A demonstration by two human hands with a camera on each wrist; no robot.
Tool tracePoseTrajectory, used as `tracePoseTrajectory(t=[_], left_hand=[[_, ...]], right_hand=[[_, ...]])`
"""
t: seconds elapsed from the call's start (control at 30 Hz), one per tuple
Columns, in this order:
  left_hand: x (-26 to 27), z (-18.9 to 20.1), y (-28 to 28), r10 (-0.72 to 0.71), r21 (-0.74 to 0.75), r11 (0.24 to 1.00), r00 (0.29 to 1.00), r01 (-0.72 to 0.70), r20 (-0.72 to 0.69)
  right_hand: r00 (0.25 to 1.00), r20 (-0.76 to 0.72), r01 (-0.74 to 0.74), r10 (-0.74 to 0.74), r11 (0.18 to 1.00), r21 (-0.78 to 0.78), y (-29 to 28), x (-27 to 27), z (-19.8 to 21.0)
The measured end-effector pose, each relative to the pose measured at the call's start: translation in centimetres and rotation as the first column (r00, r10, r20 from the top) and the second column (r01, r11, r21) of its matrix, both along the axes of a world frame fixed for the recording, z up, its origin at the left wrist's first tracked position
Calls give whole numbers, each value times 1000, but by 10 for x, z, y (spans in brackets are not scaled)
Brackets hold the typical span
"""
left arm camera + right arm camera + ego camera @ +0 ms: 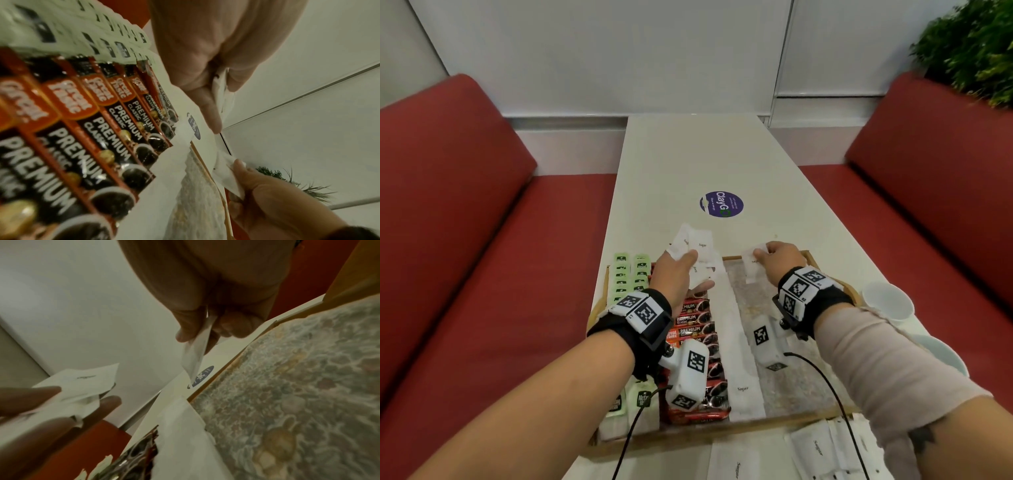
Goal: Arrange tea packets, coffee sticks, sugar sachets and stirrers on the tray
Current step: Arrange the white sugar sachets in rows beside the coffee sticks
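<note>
Fingers (690,257) of the left hand (676,274) are closed on a fan of sugar sachets (693,245); one sugar sachet (751,269) is pinched by the right hand (779,262) over the tray (736,428).

The tray (804,419) sits on the near end of the table (688,164), between two benches. In the tray, tea packets (631,274) fill its left side, coffee sticks (693,329) lie just right of them, and a row of sugar sachets (743,387) runs right of the sticks. More sachets (815,452) lie on the table before the tray. Cups (888,301) stand right of the tray. A sticker (721,203) lies on the table behind the tray.
</note>
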State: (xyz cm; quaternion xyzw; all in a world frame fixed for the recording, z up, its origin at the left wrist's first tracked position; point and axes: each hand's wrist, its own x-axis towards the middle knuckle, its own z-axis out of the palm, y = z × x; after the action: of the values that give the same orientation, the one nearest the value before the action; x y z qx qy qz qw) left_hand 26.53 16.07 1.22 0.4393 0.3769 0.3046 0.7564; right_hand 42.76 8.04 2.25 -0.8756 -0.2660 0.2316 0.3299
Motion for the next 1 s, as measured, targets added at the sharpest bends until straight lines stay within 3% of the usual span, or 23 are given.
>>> tracePoseTrajectory(t=[0.2,0.37,1.0], left_hand=[[10,-14,15,18,-22,1000,999,-19,-37],[12,-16,19,3,-18,1000,1000,-4,-31],[11,-25,24,-25,-39,999,999,24,-39]], right_hand=[[997,-72,-38,34,998,-54,24,14,-26],[998,17,-55,57,994,-97,35,23,-36],[993,103,-40,50,994,-103,43,25,-47]])
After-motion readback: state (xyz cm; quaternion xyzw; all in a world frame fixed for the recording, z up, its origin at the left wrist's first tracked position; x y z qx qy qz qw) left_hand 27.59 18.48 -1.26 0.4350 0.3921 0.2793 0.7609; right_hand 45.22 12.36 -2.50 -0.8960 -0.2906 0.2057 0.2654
